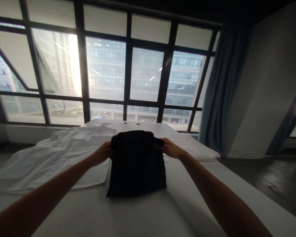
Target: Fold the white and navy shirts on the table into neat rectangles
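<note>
A dark, nearly black folded garment (138,164) is held up over the white table, its lower edge hanging toward me. Its exact kind is too dark to make out. At its upper left corner, my left hand (102,154) grips the cloth, thumb and fingers closed on it. My right hand (171,148) pinches the upper right corner, where the fabric looks bunched or rolled. Some fingertips of both hands are hidden by the cloth.
White crumpled garments (64,154) cover the left side of the white table (143,214). A folded white cloth (194,148) lies at the right. Behind stand large windows (106,69), a blue curtain (219,89) and a pillar (259,92).
</note>
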{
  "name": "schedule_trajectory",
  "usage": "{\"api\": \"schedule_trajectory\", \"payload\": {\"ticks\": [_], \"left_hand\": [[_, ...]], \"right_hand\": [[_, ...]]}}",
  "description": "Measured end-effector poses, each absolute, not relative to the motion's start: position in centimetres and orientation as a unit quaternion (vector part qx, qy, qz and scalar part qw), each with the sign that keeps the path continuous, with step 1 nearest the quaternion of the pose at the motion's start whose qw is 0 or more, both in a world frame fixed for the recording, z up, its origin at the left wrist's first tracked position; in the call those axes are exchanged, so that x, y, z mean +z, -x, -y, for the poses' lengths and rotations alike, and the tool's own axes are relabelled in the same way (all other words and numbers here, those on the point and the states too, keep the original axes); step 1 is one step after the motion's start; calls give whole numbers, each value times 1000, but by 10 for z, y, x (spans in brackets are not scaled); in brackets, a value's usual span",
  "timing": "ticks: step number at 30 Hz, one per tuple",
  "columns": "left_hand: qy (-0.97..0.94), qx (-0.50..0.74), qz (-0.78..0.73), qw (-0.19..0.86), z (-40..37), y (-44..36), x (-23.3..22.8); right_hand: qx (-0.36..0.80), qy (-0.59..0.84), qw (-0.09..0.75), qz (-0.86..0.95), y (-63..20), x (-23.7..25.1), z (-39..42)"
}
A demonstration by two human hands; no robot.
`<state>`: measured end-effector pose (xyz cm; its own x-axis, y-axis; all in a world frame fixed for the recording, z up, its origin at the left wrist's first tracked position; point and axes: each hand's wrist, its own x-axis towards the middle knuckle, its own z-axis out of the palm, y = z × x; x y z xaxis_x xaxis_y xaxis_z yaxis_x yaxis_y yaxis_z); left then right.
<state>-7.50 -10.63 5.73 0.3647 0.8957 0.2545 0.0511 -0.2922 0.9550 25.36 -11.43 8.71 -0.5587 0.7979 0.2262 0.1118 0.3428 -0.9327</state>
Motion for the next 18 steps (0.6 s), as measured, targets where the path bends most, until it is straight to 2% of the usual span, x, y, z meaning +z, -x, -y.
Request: {"api": "schedule_trajectory", "payload": {"ticks": [6,12,15,18], "left_hand": [[-558,484,-407,538,30,59,60],[-504,306,-609,530,-33,53,7],[-540,310,-636,456,-61,56,-8],[-601,348,-628,351,-79,61,-7]], "right_hand": [[493,414,416,642,-241,82,43],[404,652,298,568,-228,12,-22],[340,667,322,580,-227,-12,-43],[286,650,376,595,-227,-15,-56]]}}
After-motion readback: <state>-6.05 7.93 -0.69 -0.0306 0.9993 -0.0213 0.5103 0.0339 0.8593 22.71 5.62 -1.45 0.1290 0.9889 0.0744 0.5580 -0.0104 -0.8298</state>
